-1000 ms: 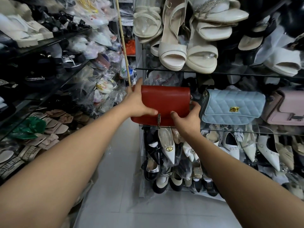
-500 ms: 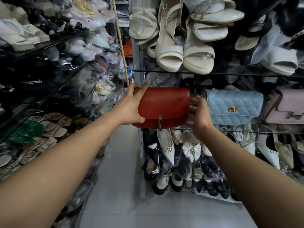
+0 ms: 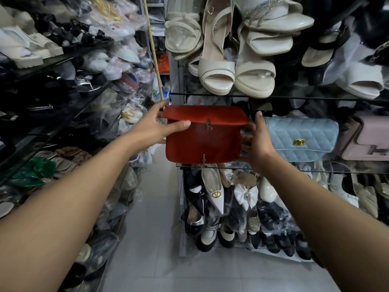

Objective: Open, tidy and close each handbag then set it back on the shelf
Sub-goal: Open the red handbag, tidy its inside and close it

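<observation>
Red leather handbag (image 3: 202, 144), flap up, in the pinch of the left hand (image 3: 151, 129) and the clasp of the right hand (image 3: 259, 142).

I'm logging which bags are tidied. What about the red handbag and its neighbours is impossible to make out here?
- Head view: the inside of the red handbag is hidden by its raised flap and front panel.
- Head view: the pink handbag is cut off by the right edge.
- Head view: the clasp on the flap is too small to read.
- Head view: the shoes on the left shelves are blurred and wrapped in plastic.
</observation>
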